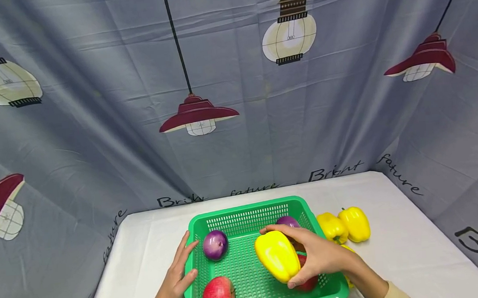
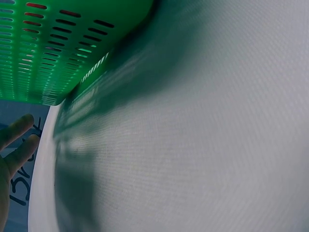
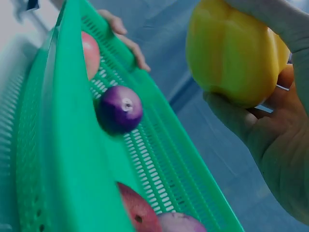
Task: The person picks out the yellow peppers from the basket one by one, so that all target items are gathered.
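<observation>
My right hand (image 1: 318, 250) grips a yellow bell pepper (image 1: 277, 257) above the right half of a green plastic basket (image 1: 243, 208). In the right wrist view, fingers and thumb curl round the bell pepper (image 3: 231, 53). My left hand (image 1: 174, 280) is at the basket's left rim with its fingers spread and extended. Inside the basket, a purple onion (image 1: 215, 245) lies at the back left and a red apple (image 1: 219, 297) at the front left. Another red apple (image 1: 308, 284) and another purple onion (image 1: 288, 221) lie on the right, partly hidden by my right hand and the pepper.
Right of the basket, yellow bell peppers (image 1: 355, 224) lie on the white tabletop (image 1: 403, 248); one is mostly hidden by my right forearm. A grey curtain (image 1: 239, 158) printed with lamps surrounds the table at the back and sides.
</observation>
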`<state>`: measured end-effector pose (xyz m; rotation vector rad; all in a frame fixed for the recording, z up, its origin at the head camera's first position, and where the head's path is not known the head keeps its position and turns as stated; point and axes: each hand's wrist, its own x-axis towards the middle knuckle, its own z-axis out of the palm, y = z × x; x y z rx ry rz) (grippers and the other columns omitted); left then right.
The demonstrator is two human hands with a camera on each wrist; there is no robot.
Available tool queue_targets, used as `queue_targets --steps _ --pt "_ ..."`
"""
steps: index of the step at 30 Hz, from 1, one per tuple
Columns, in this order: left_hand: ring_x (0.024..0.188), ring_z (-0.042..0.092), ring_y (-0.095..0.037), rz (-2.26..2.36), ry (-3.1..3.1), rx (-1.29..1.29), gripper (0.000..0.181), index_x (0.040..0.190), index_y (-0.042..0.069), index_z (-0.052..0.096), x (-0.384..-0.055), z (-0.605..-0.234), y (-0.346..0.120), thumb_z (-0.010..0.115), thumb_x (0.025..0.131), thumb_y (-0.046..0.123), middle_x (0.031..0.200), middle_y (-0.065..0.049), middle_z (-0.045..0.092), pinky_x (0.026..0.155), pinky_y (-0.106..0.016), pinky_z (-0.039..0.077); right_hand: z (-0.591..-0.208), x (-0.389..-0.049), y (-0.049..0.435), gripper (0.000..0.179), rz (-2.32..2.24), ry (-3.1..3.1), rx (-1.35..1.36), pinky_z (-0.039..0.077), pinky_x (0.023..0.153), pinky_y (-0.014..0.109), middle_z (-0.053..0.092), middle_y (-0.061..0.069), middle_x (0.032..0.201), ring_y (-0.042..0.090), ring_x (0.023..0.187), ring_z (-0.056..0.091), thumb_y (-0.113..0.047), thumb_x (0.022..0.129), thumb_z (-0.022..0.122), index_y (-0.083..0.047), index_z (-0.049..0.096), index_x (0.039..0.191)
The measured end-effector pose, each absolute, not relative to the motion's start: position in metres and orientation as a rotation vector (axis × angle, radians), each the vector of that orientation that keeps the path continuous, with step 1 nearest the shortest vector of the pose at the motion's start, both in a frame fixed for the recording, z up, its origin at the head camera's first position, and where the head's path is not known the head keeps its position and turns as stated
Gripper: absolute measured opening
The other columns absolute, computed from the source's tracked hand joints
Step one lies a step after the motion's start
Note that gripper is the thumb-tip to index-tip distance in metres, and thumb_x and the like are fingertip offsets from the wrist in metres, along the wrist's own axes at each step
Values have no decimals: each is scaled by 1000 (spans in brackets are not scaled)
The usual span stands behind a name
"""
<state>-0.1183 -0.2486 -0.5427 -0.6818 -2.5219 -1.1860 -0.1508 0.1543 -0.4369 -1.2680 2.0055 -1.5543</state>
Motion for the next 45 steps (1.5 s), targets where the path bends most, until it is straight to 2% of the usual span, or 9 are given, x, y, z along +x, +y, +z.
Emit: queue_targets --steps 4,8,12,18,21,24,28,35,45 --pt "150 22 -19 -1186 -2527 -680 62 153 10 43 -118 -542 -249 53 91 12 167 -11 17 99 -66 37 -442 -143 170 101 -1676 1954 -1202 42 107 33 44 13 152 27 128 51 -9 72 90 -12 34 156" --pt "150 22 -20 -1190 -2526 -684 62 152 10 43 -119 -542 -248 53 91 12 167 -11 17 99 -66 38 -448 -134 188 102 -1747 1940 -1112 46 103 33 47 15 148 24 125 52 -8 74 88 -11 30 158" --pt "150 22 -19 -1194 -2523 -685 62 153 10 43 -119 -542 -248 53 92 12 167 -11 17 98 -67 37 -453 -128 202 98 -1783 1986 -1046 48 99 33 52 13 141 22 120 53 -12 76 87 -11 33 157" --pt "150 22 -19 -1169 -2515 -689 63 152 9 42 -118 -542 -248 54 91 10 166 -13 18 102 -58 36 -459 -126 212 93 -1820 2028 -1045 50 98 36 51 11 144 22 121 53 -12 76 86 -7 36 154" --pt "151 22 -20 -1164 -2509 -695 63 152 9 42 -118 -542 -248 54 90 9 166 -14 19 102 -58 35 -462 -125 219 92 -1846 2033 -1046 51 96 36 50 9 144 19 121 52 -11 75 86 -4 37 152" --pt "151 22 -19 -1171 -2507 -700 63 152 8 42 -118 -542 -248 54 90 9 166 -14 18 99 -64 36 -464 -124 229 91 -1870 2038 -1066 52 94 37 49 11 144 19 121 51 -5 73 85 0 37 150" --pt "151 21 -19 -1179 -2504 -702 63 152 8 42 -118 -543 -248 54 91 10 166 -14 18 96 -70 37 -466 -120 248 91 -1886 2081 -978 52 93 35 50 8 144 17 120 50 0 70 83 0 38 149" --pt "151 20 -18 -1191 -2517 -683 61 152 9 42 -118 -543 -247 52 92 11 167 -13 17 101 -62 37 -477 -114 281 90 -1936 2123 -854 50 96 29 51 7 145 17 118 54 10 69 79 0 38 148" --pt "151 20 -18 -1210 -2505 -688 60 151 7 43 -118 -542 -247 51 92 9 166 -14 18 106 -47 34 -488 -101 311 85 -1927 2216 -564 54 87 30 55 -4 133 18 106 58 11 73 75 -17 43 147"
